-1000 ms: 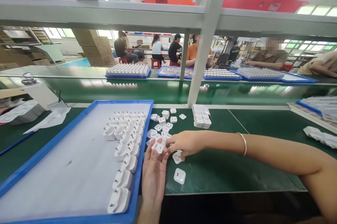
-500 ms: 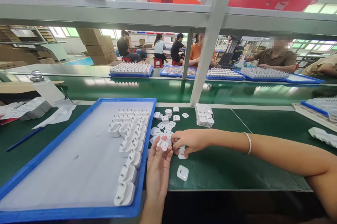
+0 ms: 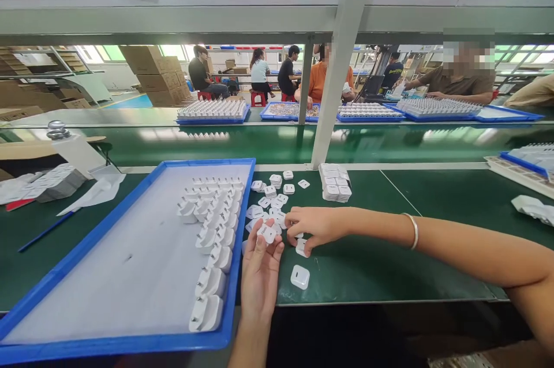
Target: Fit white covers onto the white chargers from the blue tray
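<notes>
My left hand is raised palm-up at the table's front edge and pinches a small white plastic cap at its fingertips. My right hand, with a silver bracelet on the wrist, rests curled over loose white caps on the green mat, its fingers touching one cap. Another single cap lies just in front of both hands. To the left, a blue-rimmed tray holds several white charger bodies in rows along its right side.
A stack of white caps sits behind the loose ones by a white post. White sheets and parts lie at far left, trays at far right. Across a green conveyor, other people work at blue trays.
My left hand has lifted slightly with the cap at its fingertips. My right hand has stayed over the loose caps, shifting a little. The view has tipped up slightly.
</notes>
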The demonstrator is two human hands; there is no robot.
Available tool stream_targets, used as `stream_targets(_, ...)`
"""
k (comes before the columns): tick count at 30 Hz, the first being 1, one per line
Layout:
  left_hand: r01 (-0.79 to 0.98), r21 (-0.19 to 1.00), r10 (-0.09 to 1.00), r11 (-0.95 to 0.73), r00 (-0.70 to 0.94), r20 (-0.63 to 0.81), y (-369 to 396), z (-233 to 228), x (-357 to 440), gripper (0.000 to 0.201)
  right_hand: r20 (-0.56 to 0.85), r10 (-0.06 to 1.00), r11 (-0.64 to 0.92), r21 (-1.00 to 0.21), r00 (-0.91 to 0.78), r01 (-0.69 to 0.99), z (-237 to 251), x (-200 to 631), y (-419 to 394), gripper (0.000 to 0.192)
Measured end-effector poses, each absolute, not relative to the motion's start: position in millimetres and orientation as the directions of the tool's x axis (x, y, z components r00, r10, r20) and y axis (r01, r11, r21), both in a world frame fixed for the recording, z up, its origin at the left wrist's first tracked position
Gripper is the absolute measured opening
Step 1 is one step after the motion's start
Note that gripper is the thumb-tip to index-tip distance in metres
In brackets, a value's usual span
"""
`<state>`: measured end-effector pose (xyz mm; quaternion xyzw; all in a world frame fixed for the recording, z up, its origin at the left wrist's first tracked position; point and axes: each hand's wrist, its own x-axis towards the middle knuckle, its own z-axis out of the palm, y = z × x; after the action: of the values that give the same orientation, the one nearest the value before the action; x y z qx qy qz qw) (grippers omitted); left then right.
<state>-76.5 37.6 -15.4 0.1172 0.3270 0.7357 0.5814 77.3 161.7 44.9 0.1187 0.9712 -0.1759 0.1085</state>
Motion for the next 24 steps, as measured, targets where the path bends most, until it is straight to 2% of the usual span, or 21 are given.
stream_targets(7,-0.764,0.633,0.947,-0.126,-0.282,-0.152,38,-14,-71,0.037,-0.062,0.337,0.832,-0.447,-0.939,0.328,25,114,152,0.021)
stream_targets(11,-0.764,0.632,0.951,-0.127,-0.275,-0.142,38,-12,-69,0.032,-0.101,0.435,0.736,-0.532,-0.895,0.418,20,127,145,0.021)
stream_targets(17,-0.748,0.652,0.953,-0.124,-0.273,-0.132,38,-14,-66,0.03,-0.165,0.651,0.516,-0.62,-0.741,0.591,23,138,124,0.012)
stream_targets(19,-0.732,0.673,0.963,-0.103,-0.244,-0.118,41,-14,-60,0.031,-0.145,0.694,0.427,-0.706,-0.705,0.565,24,139,119,0.01)
stream_targets(21,-0.716,0.697,0.971,-0.046,-0.195,-0.137,42,-6,-56,0.038,-0.106,0.738,0.298,-0.835,-0.666,0.463,27,137,117,0.015)
stream_targets(23,-0.722,0.689,0.958,0.068,-0.145,-0.247,35,12,-63,0.048,-0.085,0.777,0.154,-0.935,-0.624,0.32,33,131,116,0.021)
stream_targets(24,-0.741,0.657,0.929,0.139,-0.133,-0.346,27,24,-74,0.053,-0.08,0.79,0.094,-0.964,-0.608,0.248,36,127,115,0.023)
